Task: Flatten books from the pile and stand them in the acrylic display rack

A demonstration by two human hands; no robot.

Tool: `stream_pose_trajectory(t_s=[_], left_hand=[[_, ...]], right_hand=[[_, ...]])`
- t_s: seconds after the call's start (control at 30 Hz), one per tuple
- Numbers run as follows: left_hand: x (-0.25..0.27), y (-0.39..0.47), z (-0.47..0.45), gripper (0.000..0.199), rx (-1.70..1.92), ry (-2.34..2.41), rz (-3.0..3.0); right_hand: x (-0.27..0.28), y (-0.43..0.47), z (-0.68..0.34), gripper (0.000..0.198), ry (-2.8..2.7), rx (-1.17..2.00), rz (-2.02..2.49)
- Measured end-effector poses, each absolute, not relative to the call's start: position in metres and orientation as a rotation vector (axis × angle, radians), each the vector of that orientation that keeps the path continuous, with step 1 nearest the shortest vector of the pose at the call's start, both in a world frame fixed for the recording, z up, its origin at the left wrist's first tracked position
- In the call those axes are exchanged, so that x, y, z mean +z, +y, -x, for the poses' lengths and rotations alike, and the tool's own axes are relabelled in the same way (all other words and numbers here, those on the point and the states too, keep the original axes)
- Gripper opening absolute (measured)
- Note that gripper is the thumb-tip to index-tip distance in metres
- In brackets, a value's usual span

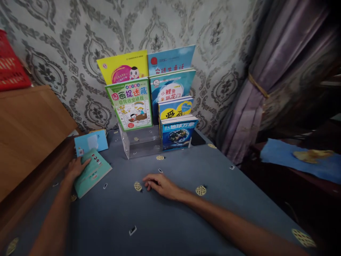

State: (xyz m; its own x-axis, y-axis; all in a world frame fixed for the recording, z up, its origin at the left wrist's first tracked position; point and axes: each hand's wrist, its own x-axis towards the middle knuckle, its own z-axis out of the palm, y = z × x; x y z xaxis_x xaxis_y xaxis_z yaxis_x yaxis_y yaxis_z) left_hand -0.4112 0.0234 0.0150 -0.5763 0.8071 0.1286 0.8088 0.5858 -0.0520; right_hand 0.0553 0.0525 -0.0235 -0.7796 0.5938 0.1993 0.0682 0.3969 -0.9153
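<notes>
On the left, my left hand grips the edge of a teal book, its thumb lying on the cover. The teal book is tilted, and its far end overlaps a light blue book behind it. My right hand hovers at or rests on the tablecloth in the middle, holding nothing, with fingers loosely bent and slightly apart. Beyond it stands a clear acrylic book rack. A green-bordered picture book stands in its left half; a dark blue earth book is at the front right.
Behind these stand a yellow book, a blue book, a teal storybook and a yellow-and-blue book. A wooden board borders the left. A dark flat object lies right of the rack. A purple curtain hangs right.
</notes>
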Motion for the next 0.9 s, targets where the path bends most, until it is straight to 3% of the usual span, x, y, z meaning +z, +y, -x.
stream_pose_trajectory(t_s=[0.23,0.57,0.9], left_hand=[[0.022,-0.003,0.378,0.079,-0.079,-2.794,1.359],[0.046,-0.015,0.349,0.079,0.146,-2.814,1.350],[0.046,-0.027,0.321,0.059,0.118,-2.802,1.468]], right_hand=[[-0.025,0.054,-0.056,0.030,-2.193,1.337,0.534],[-0.025,0.054,-0.056,0.030,-2.197,1.354,0.544],[-0.020,0.051,-0.055,0.028,-2.121,1.318,0.638]])
